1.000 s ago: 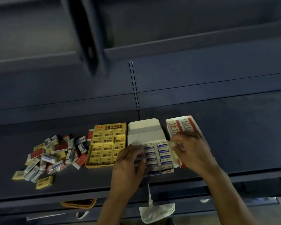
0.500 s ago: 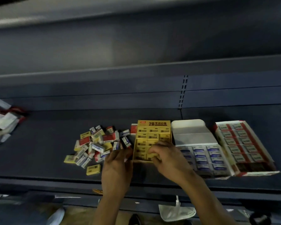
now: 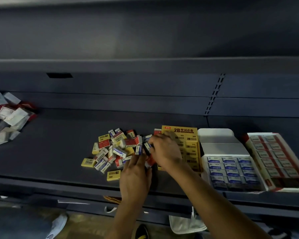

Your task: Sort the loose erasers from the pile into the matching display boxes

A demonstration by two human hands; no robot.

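Yellow, red and blue erasers [image 3: 103, 143] lie in a loose pile [image 3: 116, 151] on the shelf [image 3: 50, 152] just left of the yellow box [image 3: 183, 130], with the blue box [image 3: 221, 145] right of it and the red box [image 3: 286, 188] beyond. Our left hand [image 3: 136, 175] reaches into the pile's near edge, fingers fairly straight, touching an upright blue eraser [image 3: 139, 149]. Our right hand [image 3: 164, 152] lies over the yellow box's left edge, fingers curled among the erasers; we cannot tell whether it grips one.
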